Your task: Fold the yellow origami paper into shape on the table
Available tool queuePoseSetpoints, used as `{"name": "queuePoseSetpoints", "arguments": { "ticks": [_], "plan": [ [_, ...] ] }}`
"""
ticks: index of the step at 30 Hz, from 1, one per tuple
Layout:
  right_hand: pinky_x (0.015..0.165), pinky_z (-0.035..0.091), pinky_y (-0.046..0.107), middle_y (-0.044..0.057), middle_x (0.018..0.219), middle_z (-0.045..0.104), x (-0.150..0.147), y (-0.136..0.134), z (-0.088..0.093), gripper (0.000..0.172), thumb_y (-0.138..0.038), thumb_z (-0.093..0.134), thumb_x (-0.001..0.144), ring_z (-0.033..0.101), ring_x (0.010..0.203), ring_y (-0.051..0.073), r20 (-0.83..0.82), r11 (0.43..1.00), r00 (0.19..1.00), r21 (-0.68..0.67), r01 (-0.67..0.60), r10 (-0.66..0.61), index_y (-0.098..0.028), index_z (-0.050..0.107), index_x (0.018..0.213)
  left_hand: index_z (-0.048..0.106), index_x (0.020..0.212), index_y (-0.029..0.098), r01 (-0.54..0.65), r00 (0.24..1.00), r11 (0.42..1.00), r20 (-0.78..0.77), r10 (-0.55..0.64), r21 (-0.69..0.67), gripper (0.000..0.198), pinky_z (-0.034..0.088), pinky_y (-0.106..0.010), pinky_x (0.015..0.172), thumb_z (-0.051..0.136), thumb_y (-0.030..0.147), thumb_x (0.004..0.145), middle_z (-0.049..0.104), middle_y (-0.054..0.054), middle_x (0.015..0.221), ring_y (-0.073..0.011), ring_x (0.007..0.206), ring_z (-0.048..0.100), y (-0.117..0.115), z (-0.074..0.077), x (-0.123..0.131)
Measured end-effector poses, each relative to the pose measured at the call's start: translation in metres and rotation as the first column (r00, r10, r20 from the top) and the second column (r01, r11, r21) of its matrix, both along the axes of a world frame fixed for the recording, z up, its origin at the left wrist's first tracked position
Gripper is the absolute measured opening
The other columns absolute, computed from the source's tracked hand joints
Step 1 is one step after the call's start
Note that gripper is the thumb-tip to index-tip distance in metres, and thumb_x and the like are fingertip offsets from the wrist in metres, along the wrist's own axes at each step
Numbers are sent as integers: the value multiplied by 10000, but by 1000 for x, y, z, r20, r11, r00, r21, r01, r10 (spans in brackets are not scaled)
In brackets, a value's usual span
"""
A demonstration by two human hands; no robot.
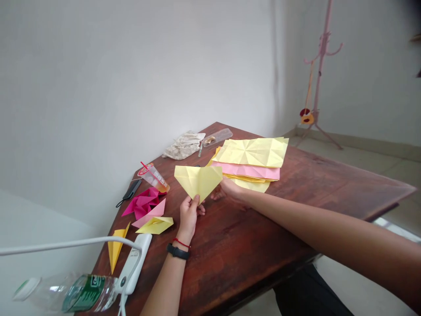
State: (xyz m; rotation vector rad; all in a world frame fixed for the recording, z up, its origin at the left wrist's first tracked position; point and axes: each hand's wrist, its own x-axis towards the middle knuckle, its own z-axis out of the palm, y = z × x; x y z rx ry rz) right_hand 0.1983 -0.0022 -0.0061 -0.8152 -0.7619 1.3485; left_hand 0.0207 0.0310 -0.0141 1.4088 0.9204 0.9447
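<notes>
Paper stack (250, 160) on table (243, 228), coat rack (320, 74) behind right

Colour log: pale yellow folded paper (198, 182), marked by faint grey crease lines; top sheet (251, 152) of the stack, the same pale yellow, its creases radiating in a starburst pattern; pink sheet (245, 170) beneath it, with a deeper yellow sheet (250, 184) showing below; magenta folded paper (142, 203), with darker shaded folds; light pink triangle (151, 214); lemon yellow folded piece (154, 225); amber-yellow paper point (114, 248); wooden table (237, 245), reddish brown with dark streaked grain; beige cloth (184, 145), mottled; plastic bottle label (84, 293), dark green with white markings (lettering too small to read); black wristband (177, 251); red string bracelet (181, 242); white power strip (133, 263); pale pink coat stand (320, 74).
</notes>
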Motion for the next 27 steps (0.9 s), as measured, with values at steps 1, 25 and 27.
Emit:
{"name": "queuePoseSetpoints", "arguments": {
  "ticks": [1, 25, 27],
  "plan": [
    [428, 515, 234, 76, 786, 765, 1, 0, 0, 218, -362, 689, 785, 619, 473, 140, 4, 1000, 1000, 4, 1, -1, -187, 718, 911, 610, 921, 142, -30, 999, 1000, 25, 30, -2, 447, 443, -178, 447, 750, 528, 745, 641, 4, 748, -63, 486, 543, 2, -1, 0],
    [635, 558, 277, 67, 975, 754, 6, 7, -15, 389, -183, 760, 695, 696, 771, 198, 472, 919, 842, 388, 70, -263, -171, 696, 1079, 586, 1027, 184, -211, 966, 977, 147, 212, -23, 367, 530, -169, 546, 747, 402, 778, 671, -26, 931, -102, 670, 699, 10, -3, -6],
    [617, 557, 269, 67, 1048, 723, 9, 8, -13, 510, -173, 748, 687, 692, 757, 182, 424, 908, 845, 389, 156, -327, -190, 639, 1185, 582, 1009, 183, -243, 957, 970, 156, 243, -17, 339, 532, -168, 551, 736, 392, 790, 669, -29, 946, -107, 688, 708, 11, -3, -7]
  ]
}}
